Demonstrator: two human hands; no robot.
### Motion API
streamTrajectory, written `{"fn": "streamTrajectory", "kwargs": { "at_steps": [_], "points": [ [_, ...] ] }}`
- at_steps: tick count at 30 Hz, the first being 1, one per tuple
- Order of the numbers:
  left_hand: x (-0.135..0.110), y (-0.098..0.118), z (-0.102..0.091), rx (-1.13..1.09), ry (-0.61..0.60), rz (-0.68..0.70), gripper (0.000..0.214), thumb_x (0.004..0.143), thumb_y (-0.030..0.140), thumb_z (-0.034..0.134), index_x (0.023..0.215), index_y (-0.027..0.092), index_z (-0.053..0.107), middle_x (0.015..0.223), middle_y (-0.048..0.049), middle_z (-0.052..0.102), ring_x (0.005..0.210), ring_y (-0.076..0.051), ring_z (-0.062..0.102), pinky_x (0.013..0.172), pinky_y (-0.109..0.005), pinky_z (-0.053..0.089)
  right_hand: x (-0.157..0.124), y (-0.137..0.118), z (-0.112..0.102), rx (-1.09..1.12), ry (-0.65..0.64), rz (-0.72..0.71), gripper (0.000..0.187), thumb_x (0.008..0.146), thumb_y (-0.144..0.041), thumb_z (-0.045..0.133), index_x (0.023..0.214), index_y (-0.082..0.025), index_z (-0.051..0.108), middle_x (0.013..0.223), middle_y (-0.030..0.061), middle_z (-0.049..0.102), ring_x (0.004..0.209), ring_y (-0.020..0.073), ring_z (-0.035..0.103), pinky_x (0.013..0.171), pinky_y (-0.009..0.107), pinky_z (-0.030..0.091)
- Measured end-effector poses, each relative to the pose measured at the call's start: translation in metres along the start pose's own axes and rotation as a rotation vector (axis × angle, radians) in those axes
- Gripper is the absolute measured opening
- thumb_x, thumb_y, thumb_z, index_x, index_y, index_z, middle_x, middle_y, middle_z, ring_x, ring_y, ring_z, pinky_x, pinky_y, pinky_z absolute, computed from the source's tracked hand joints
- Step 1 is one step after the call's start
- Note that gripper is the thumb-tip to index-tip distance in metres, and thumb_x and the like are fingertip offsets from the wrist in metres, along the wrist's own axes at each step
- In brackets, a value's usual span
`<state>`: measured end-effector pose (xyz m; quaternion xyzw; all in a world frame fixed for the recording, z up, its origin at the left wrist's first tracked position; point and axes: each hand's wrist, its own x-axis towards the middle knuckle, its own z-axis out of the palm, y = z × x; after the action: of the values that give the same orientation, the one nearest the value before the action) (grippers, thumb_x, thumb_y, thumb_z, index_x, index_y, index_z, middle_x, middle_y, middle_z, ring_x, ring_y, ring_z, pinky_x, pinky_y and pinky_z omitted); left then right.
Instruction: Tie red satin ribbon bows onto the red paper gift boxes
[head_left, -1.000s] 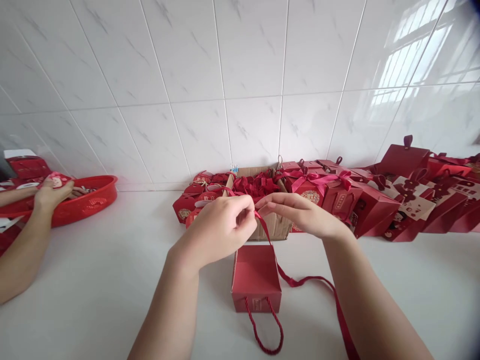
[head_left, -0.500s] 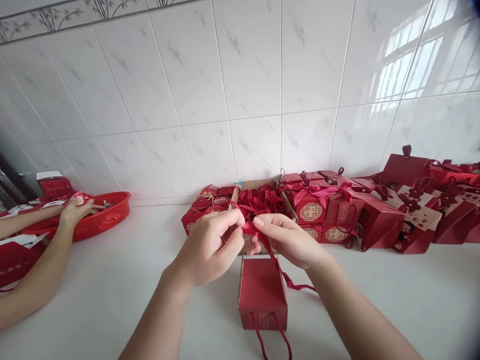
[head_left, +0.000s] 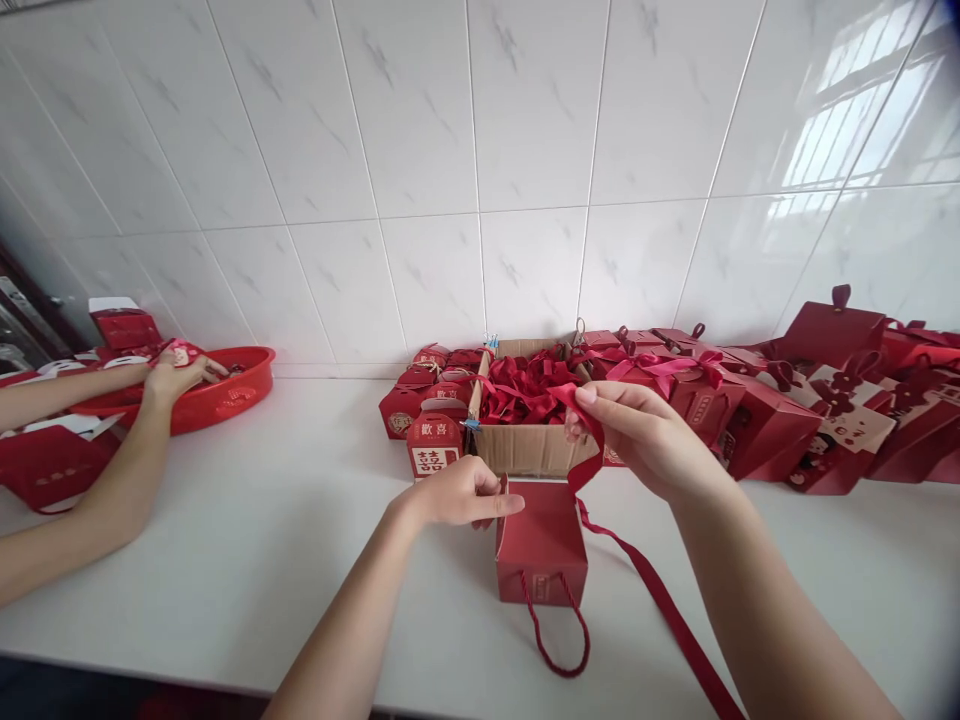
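A small red gift box (head_left: 541,525) lies in front of me with a twisted cord handle (head_left: 562,668) hanging at its near side. My left hand (head_left: 465,493) is at its left edge, thumb over the top and fingers curled on the outer side. Above the box's far right corner, my right hand (head_left: 637,425) pinches a red ribbon (head_left: 592,460) between thumb and fingers. The ribbon drops beside the box, and a long length (head_left: 667,600) trails over the white counter toward me.
Behind the box stands an open cardboard carton (head_left: 525,450) full of red ribbons (head_left: 529,385). Small red boxes (head_left: 435,445) stand left of it, and rows of red gift boxes (head_left: 772,425) line the right. At left, another person's hand (head_left: 176,378) reaches into a red basin (head_left: 244,395).
My hands have parted: the left went down to the box's left edge, while the right moved right with the ribbon. The view has shifted slightly.
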<state>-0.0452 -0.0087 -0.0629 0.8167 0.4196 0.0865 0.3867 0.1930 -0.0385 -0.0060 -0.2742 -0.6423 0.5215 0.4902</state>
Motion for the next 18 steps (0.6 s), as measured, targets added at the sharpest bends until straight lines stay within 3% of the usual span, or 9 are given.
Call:
{"fn": "streamTrajectory", "kwargs": {
  "at_steps": [3, 8, 13, 18],
  "points": [
    [0.005, -0.013, 0.004, -0.120, -0.014, 0.068, 0.053, 0.077, 0.059, 0.056, 0.050, 0.014, 0.053, 0.050, -0.0023, 0.055, 0.048, -0.010, 0.047, 0.049, -0.023, 0.032, 0.007, 0.005, 0.007, -0.091, -0.057, 0.063, 0.031, 0.086, -0.043, 0.055, 0.072, -0.016, 0.059, 0.067, 0.0009, 0.052, 0.060, 0.0109, 0.045, 0.056, 0.025, 0.034],
    [0.001, -0.017, 0.009, -0.276, 0.005, 0.139, 0.050, 0.081, 0.055, 0.053, 0.055, 0.013, 0.058, 0.056, -0.0037, 0.060, 0.055, -0.012, 0.053, 0.054, -0.023, 0.037, 0.010, 0.029, 0.020, -0.350, -0.033, 0.175, 0.039, 0.083, -0.050, 0.053, 0.061, -0.017, 0.045, 0.057, -0.0044, 0.031, 0.052, 0.0086, 0.027, 0.048, 0.025, 0.020],
    [0.000, -0.018, 0.010, -0.355, -0.017, 0.157, 0.050, 0.082, 0.055, 0.052, 0.056, 0.014, 0.060, 0.056, -0.0022, 0.058, 0.059, -0.012, 0.054, 0.060, -0.024, 0.040, -0.003, 0.061, 0.027, -0.485, 0.001, 0.252, 0.038, 0.085, -0.047, 0.047, 0.062, -0.017, 0.047, 0.061, -0.0021, 0.039, 0.056, 0.0107, 0.035, 0.050, 0.025, 0.026],
    [0.002, -0.020, 0.010, -0.403, -0.051, 0.164, 0.042, 0.079, 0.051, 0.057, 0.062, 0.013, 0.059, 0.061, -0.0013, 0.057, 0.062, -0.013, 0.053, 0.064, -0.025, 0.041, -0.011, 0.069, 0.036, -0.545, -0.058, 0.170, 0.035, 0.088, -0.036, 0.045, 0.061, -0.016, 0.054, 0.073, 0.0009, 0.051, 0.062, 0.0113, 0.046, 0.055, 0.025, 0.033]
  ]
}}
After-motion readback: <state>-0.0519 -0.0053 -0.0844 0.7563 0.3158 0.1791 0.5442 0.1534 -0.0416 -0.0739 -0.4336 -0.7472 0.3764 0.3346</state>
